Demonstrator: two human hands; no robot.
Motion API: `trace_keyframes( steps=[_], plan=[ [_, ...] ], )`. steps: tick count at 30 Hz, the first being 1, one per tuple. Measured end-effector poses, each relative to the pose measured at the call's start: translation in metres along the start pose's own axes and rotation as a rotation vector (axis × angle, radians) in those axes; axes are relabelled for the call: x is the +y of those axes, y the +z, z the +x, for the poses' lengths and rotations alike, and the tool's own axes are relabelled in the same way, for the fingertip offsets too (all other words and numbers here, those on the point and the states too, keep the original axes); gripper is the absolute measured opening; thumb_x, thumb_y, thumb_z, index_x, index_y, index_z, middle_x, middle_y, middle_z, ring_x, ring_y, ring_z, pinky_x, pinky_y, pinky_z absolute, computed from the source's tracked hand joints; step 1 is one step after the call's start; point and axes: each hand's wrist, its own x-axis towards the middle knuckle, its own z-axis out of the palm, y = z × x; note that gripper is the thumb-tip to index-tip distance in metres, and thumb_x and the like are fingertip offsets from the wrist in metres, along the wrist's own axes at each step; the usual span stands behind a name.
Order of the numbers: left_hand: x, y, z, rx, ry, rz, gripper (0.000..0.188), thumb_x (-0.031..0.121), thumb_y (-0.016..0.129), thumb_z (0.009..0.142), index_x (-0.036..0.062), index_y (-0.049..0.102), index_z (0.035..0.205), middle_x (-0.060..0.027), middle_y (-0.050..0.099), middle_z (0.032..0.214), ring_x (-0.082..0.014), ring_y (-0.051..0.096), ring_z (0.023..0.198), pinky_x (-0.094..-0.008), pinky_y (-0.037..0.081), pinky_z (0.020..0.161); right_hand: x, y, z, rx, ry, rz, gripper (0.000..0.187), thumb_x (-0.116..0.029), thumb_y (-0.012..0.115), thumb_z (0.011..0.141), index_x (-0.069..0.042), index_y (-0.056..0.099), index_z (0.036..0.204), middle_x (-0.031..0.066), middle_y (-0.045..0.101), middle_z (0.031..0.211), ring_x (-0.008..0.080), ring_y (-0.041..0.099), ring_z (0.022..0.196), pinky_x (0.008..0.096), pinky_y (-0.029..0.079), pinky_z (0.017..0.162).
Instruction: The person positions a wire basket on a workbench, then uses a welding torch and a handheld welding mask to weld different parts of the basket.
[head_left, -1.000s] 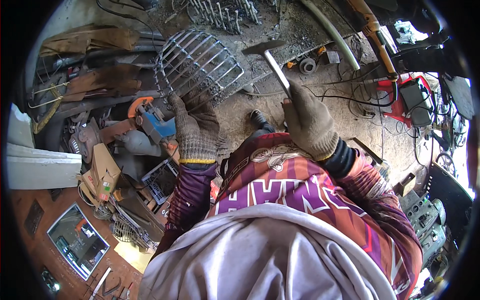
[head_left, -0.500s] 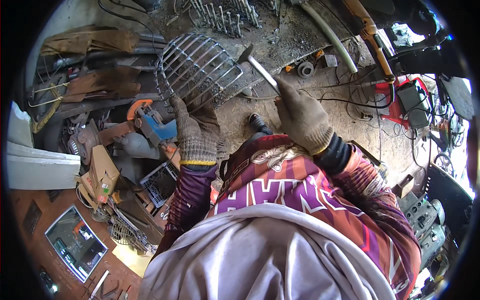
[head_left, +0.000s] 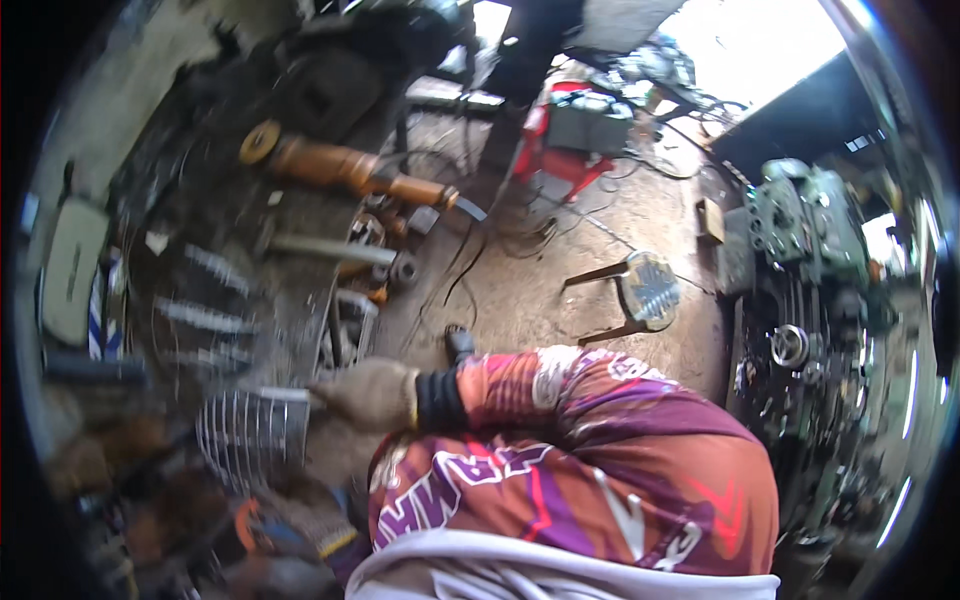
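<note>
My right hand (head_left: 372, 396), in a worn knitted glove, is closed around a hammer (head_left: 285, 395), whose pale shaft shows at the fingers; its head is blurred. Right beside the hammer is a rounded basket of metal wire (head_left: 250, 437) with crossing bars. My left hand (head_left: 312, 522), gloved with a yellow cuff, sits just below the basket at the lower left. Motion smears its fingers, but the basket stays up at its fingertips, held by the rim.
An orange power tool (head_left: 330, 168) and a pale-handled tool (head_left: 330, 247) lie on the dark work surface. Beyond it stand a red plastic seat (head_left: 535, 145) bearing a dark box (head_left: 590, 132), and a small stool (head_left: 650, 290). A green-grey machine (head_left: 800, 225) is at the right; cables cross the floor.
The whole view has swung to the right, bringing in the stool and machine. Both hands, with the basket and hammer, now appear lower and further left; the hammer is seen against the basket's edge.
</note>
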Motion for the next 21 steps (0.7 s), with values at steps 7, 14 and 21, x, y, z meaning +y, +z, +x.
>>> trace_keyframes(
  steps=[7,14,21],
  plan=[
    [-0.053,-0.006,0.042,0.013,-0.674,-1.129,0.047,0.043,0.057,0.099,0.0072,0.060,0.129,-0.0118,0.065,0.126,-0.0207,0.062,0.111,-0.0302,0.046,0.103,-0.002,0.006,-0.009,-0.093,0.084,0.041,0.046,-0.016,0.058,0.086,-0.003,0.053,0.129,0.0190,0.067,0.095,0.0374,0.068,0.084,0.0473,0.054,0.069],
    [-0.040,-0.008,0.035,-0.013,-0.659,-1.075,0.045,0.042,0.061,0.097,0.0044,0.062,0.123,-0.0098,0.069,0.118,-0.0196,0.065,0.106,-0.0320,0.053,0.097,-0.010,-0.003,-0.010,-0.121,0.131,0.045,0.039,-0.020,0.060,0.086,-0.003,0.057,0.120,0.0188,0.068,0.091,0.0385,0.068,0.085,0.0477,0.054,0.071],
    [0.049,0.014,0.007,0.080,-0.594,-1.284,0.029,0.034,0.065,0.096,0.0085,0.067,0.109,-0.0058,0.070,0.096,-0.0169,0.065,0.081,-0.0307,0.057,0.077,0.006,-0.007,-0.014,0.114,0.175,0.141,0.028,-0.018,0.059,0.088,-0.005,0.061,0.113,0.0206,0.067,0.087,0.0406,0.067,0.084,0.0492,0.053,0.071]
  ],
)
